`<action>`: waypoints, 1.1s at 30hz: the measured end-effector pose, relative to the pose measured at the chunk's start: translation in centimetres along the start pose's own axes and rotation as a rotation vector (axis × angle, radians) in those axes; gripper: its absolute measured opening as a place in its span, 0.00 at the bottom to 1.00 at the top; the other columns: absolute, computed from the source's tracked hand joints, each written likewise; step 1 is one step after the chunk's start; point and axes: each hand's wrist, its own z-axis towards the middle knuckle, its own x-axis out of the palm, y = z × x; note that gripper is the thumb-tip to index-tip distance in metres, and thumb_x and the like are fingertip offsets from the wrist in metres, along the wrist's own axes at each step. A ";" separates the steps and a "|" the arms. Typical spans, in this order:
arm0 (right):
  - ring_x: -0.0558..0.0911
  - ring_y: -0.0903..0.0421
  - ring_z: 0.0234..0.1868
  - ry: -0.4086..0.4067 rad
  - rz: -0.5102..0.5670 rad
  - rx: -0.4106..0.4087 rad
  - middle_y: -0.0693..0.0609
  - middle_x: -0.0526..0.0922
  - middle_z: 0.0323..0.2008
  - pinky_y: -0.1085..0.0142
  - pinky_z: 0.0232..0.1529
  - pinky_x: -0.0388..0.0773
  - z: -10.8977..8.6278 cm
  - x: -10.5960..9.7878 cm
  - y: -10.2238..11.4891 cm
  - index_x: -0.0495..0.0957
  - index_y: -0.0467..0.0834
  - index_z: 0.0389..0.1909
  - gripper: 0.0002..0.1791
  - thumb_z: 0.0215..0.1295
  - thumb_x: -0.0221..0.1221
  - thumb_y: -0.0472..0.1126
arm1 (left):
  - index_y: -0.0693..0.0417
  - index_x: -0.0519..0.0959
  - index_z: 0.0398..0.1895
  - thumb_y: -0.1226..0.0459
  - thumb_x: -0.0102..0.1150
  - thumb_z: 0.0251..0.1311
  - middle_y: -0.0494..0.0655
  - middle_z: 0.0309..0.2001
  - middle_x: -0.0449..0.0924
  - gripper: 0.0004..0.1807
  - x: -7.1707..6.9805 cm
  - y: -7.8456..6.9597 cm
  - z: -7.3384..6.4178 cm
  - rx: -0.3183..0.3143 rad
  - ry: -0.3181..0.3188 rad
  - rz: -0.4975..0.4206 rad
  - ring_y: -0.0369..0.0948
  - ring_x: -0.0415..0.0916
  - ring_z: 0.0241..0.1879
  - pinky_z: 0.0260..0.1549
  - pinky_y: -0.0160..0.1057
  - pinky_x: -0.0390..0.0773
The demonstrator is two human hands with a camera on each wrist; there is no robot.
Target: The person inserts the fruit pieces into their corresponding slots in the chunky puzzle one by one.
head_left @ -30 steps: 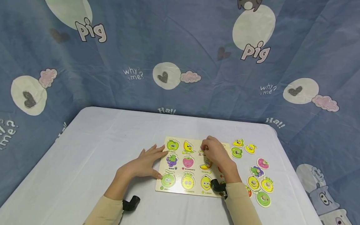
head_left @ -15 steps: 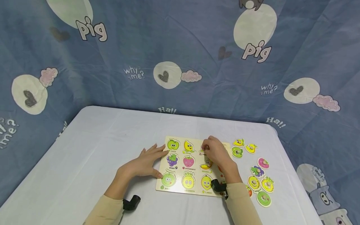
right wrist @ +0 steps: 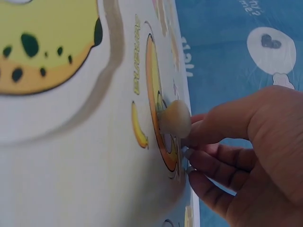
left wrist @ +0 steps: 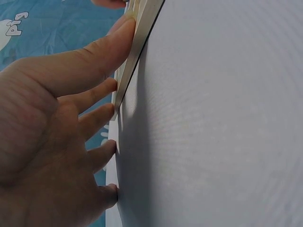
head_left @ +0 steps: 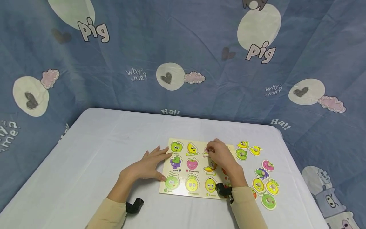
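A wooden fruit puzzle board (head_left: 182,183) lies on the white table, printed with fruit faces. My left hand (head_left: 148,165) spreads over its left edge; in the left wrist view the thumb (left wrist: 111,47) presses on the board's rim. At the top row, third place, my right hand (head_left: 221,156) pinches a small pinkish puzzle piece (head_left: 206,151), mostly hidden under the fingers. A banana piece (head_left: 210,167) sits in its place just below; the right wrist view shows its wooden knob (right wrist: 175,118) close in front of the curled fingers.
Right of the board lie loose knobbed pieces: a green apple (head_left: 241,154), a pear (head_left: 255,150), a strawberry (head_left: 267,165), grapes (head_left: 261,173), a pineapple (head_left: 272,187), a melon (head_left: 268,201) and others. A printed blue cloth (head_left: 183,98) hangs behind the table.
My right hand has shifted very slightly to the right at the same piece, with a little more pink showing. My left hand has stayed on the board's edge.
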 end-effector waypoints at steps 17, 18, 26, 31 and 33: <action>0.77 0.53 0.38 -0.037 0.036 0.020 0.51 0.82 0.38 0.58 0.44 0.79 -0.2 -1.0 -0.6 0.84 0.45 0.43 0.08 0.66 0.60 0.38 | 0.45 0.65 0.74 0.52 0.79 0.40 0.47 0.80 0.51 0.53 -0.3 -0.3 -0.1 -0.014 -0.001 -0.001 0.54 0.37 0.81 0.74 0.69 0.36; 0.77 0.53 0.38 -0.039 0.033 0.018 0.50 0.82 0.38 0.58 0.44 0.79 -0.2 -1.0 -0.6 0.84 0.45 0.43 0.08 0.66 0.60 0.39 | 0.45 0.65 0.74 0.52 0.79 0.40 0.47 0.80 0.51 0.53 -0.3 -0.3 -0.1 -0.016 -0.001 0.001 0.54 0.37 0.81 0.74 0.68 0.36; 0.76 0.51 0.36 -0.080 0.012 0.050 0.48 0.81 0.37 0.57 0.40 0.77 -0.3 -1.6 -1.5 0.83 0.43 0.46 0.11 0.66 0.60 0.42 | 0.45 0.65 0.74 0.53 0.79 0.39 0.46 0.80 0.52 0.53 0.0 -0.1 0.1 -0.008 -0.005 -0.005 0.54 0.37 0.81 0.74 0.69 0.37; 0.75 0.51 0.34 -0.121 -0.002 0.077 0.46 0.80 0.34 0.58 0.36 0.75 -0.4 -2.3 -2.4 0.82 0.41 0.46 0.12 0.65 0.58 0.39 | 0.44 0.65 0.74 0.53 0.79 0.39 0.46 0.80 0.52 0.53 0.0 -0.1 0.1 -0.007 -0.007 -0.008 0.54 0.37 0.81 0.74 0.69 0.37; 0.74 0.51 0.31 -0.129 -0.003 0.093 0.46 0.79 0.33 0.60 0.33 0.73 -0.5 -2.5 -2.8 0.82 0.41 0.46 0.12 0.65 0.57 0.39 | 0.44 0.65 0.74 0.53 0.79 0.39 0.45 0.80 0.52 0.53 0.1 -0.1 0.1 -0.008 -0.006 -0.009 0.53 0.37 0.81 0.74 0.68 0.37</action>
